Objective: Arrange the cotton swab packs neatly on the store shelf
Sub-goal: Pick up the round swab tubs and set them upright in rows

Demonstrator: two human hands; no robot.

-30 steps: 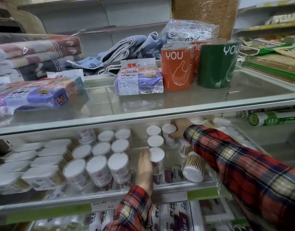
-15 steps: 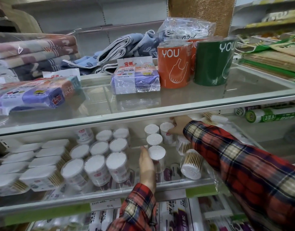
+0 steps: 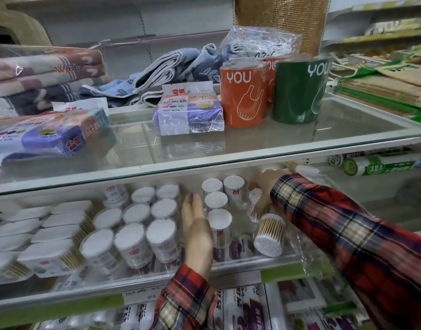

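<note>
Round clear tubs of cotton swabs (image 3: 133,236) stand in rows on the lower glass shelf (image 3: 240,264). A short column of three tubs (image 3: 219,225) runs front to back in the middle. My left hand (image 3: 195,225) lies flat, fingers together, against the left side of that column. My right hand (image 3: 264,189) reaches deep under the upper shelf and closes around a clear tub (image 3: 254,203) just right of the column. One tub (image 3: 270,234) lies tipped toward me, wooden sticks showing. Flat rectangular swab packs (image 3: 45,234) fill the left end.
The upper glass shelf (image 3: 252,144) overhangs the tubs and carries bag packs (image 3: 188,113), orange and green rolls (image 3: 300,89) and folded towels (image 3: 43,75). Green-labelled rolls (image 3: 383,165) lie at the right of the lower level. Wrap boxes (image 3: 240,308) sit below.
My left hand slid farther back along the column of tubs. My right hand moved from the rear tub to the clear tub at the column's right and closed on it.
</note>
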